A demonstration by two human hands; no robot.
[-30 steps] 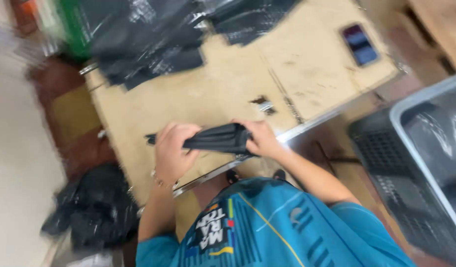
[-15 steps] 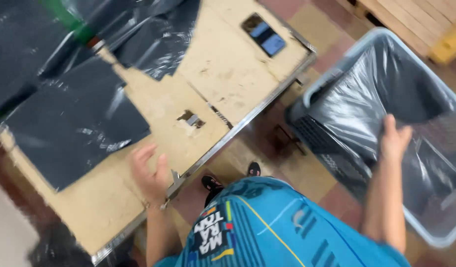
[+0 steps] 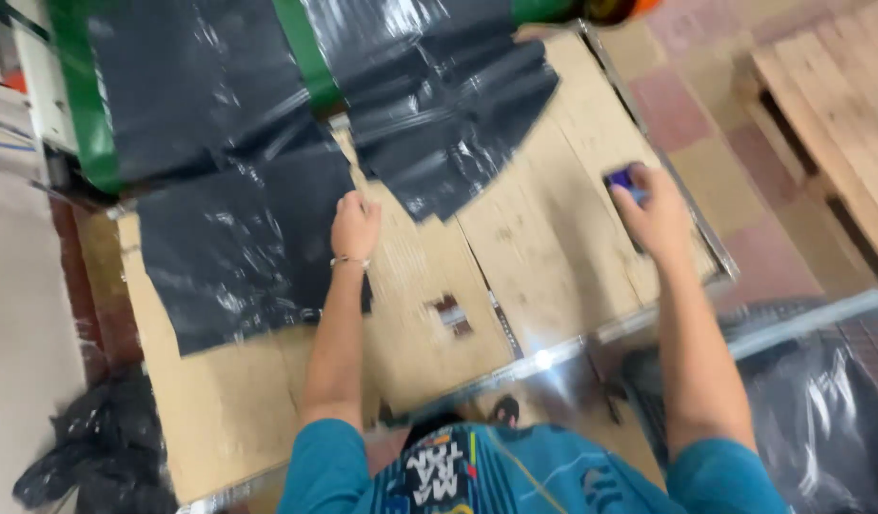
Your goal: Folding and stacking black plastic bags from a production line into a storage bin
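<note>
Change since half a second ago: the right hand point(image 3: 660, 214) is no longer reaching over the lined bin; it is now lying over the phone at the tabletop's right edge. The left hand point(image 3: 354, 226) is now pressing on a black sheet instead of resting at the near edge.

Left grip: the fingers are lying flat and spread, palm down, on the right edge of the near black plastic sheet point(image 3: 239, 252). It is pinning the sheet, not pinching it.

Right grip: the fingers are curling loosely over the dark phone point(image 3: 625, 181). Whether they are actually closing around it I cannot tell, as the hand is hiding most of it.

Sheet's place: it is lying flat toward the left side of the cardboard-covered tabletop point(image 3: 543, 257), overlapping more black sheets that are trailing off the far edge.

Handling, as I judge it: the film is looking thin, light, limp and glossy, so it is likely sliding easily and clinging to itself. Taking it by a free edge or corner, such as the one just beside the left hand, is seeming the surest hold.

Farther out: another pile of black sheets point(image 3: 448, 124) is spreading across the far middle. A green band point(image 3: 301, 48) is running beneath the sheets there. A grey bin lined with clear film point(image 3: 829, 381) is standing off the near right corner, and crumpled black plastic point(image 3: 96, 457) is lying on the floor by the near left corner.
</note>
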